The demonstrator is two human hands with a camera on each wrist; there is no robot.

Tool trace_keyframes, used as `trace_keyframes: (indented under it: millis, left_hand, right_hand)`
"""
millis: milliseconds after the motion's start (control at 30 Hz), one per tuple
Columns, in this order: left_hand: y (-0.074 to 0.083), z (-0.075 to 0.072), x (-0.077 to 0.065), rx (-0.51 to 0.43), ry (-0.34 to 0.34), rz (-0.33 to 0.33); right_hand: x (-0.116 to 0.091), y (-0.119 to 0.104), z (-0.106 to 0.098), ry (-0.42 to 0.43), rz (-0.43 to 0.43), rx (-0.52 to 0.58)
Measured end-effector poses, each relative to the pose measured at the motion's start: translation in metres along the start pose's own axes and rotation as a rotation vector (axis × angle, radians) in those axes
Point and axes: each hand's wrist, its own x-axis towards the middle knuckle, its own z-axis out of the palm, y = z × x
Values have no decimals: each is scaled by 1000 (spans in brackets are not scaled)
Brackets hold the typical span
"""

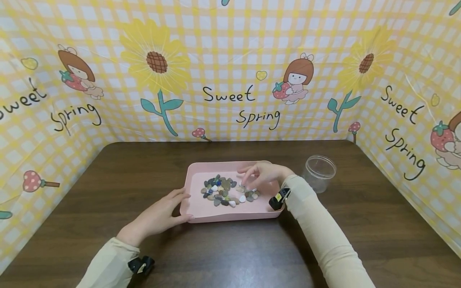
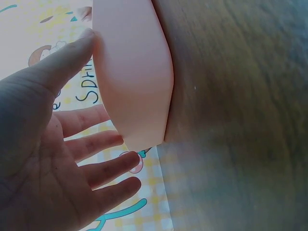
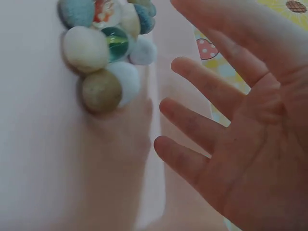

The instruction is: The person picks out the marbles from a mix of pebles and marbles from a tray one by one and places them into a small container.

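Note:
A pink tray (image 1: pixel 207 216) on the table carries a spread of pebbles (image 1: pixel 225 185) in grey, brown, white and dark tones, with a few blue ones among them. My left hand (image 1: pixel 158 214) rests against the tray's left end, thumb at the near corner and fingers along the side wall. In the left wrist view those fingers (image 2: pixel 108 171) look straight and spread. Over the right part of the pebbles hovers my right hand (image 1: pixel 264 174), its palm bare. The right wrist view shows its spread fingers (image 3: pixel 197 120) beside several pebbles and a green glass marble (image 3: pixel 115 44).
A clear plastic jar (image 1: pixel 319 174), without a lid, stands on the brown wooden table (image 1: pixel 230 252) just right of the tray. Yellow checked cloth (image 1: pixel 230 52) with flowers and lettering rises behind the table and along both sides.

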Motion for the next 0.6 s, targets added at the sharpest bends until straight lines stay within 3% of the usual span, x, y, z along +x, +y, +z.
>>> trace_keyframes:
  millis: [367,600]
  left_hand:
    - [-1,1,0,-3,10,14]
    - [-1,1,0,-5,9,15]
  right_hand:
    - [1,3,7,-90,-1,19]
    - [2,5,11,-69,6,-2]
